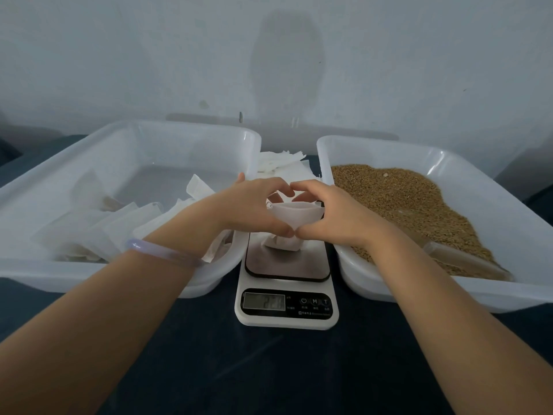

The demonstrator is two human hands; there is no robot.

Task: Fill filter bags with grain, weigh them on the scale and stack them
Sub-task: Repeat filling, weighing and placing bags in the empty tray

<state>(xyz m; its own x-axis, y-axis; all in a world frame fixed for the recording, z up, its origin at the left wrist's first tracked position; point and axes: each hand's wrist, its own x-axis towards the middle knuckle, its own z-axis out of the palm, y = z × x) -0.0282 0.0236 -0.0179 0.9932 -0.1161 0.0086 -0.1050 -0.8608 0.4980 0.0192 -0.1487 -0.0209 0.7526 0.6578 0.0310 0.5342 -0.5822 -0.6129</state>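
A white filter bag (291, 217) stands on the plate of the kitchen scale (287, 265), its mouth held open at the top. My left hand (254, 208) grips the bag's left side with curled fingers and thumb. My right hand (323, 211) grips its right side the same way, fingertips nearly meeting the left hand's above and below the bag. The scale's display (264, 301) shows blurred digits. Brown grain (413, 199) fills the right tub (449, 290). Filled white bags (98, 229) lie in the left tub (89, 269).
A pile of flat unfilled filter bags (281, 164) lies behind the scale, between the tubs. A clear scoop (460, 259) lies in the grain near the right tub's front. A pale bangle (161, 251) circles my left wrist. Dark tabletop (269, 369) stretches in front.
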